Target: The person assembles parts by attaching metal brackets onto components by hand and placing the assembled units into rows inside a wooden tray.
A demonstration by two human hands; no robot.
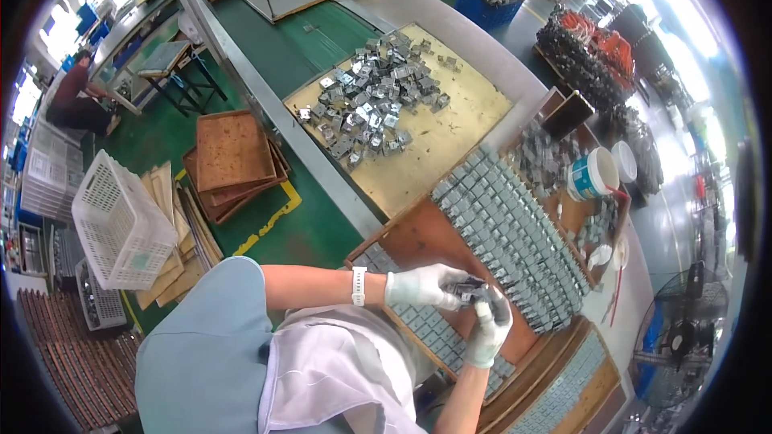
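Over a shallow wooden tray (426, 233), my left hand (425, 286) and my right hand (492, 326) meet, both in white gloves with darkened fingertips. Between them is a small dark metal part (468, 291), gripped by the fingers of both hands; its exact shape is partly hidden. Rows of small silver metal parts (515, 233) fill the tray's right side. More flat grey pieces (434, 333) lie in rows along its near left side, below my left hand.
Beyond the tray, loose metal brackets (378, 96) are heaped on a yellowish board (474, 108). To the right stand a box of parts (547, 153), a white bucket (593, 174) and a fan (683, 337). Stacked wooden trays (233, 153) and a white crate (121, 221) are at left. A co-worker (80, 100) sits farther off.
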